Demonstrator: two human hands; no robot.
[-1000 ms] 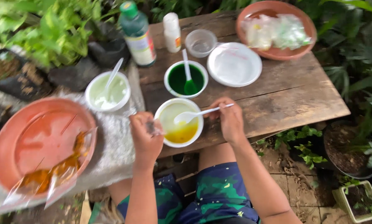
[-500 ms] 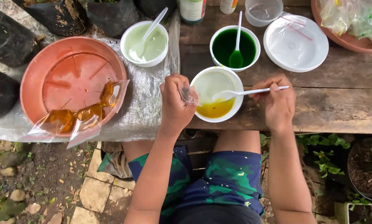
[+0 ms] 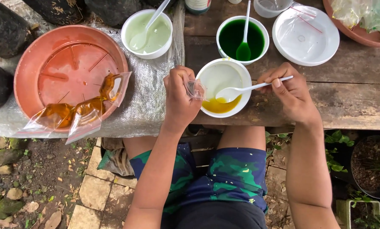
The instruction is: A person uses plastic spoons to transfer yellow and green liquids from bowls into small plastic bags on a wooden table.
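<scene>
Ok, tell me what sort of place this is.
Most likely an outdoor garden or yard work spot. A weathered wooden table stands over bare soil and paving stones, with black planting bags at the top left and potted plants at the lower right.

Green liquid bowl [image 3: 242, 39], pale bowl [image 3: 147, 27], terracotta tray [image 3: 69, 76].

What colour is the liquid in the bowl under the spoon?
Yellow-orange liquid in the white bowl, seen best in the head view.
</scene>
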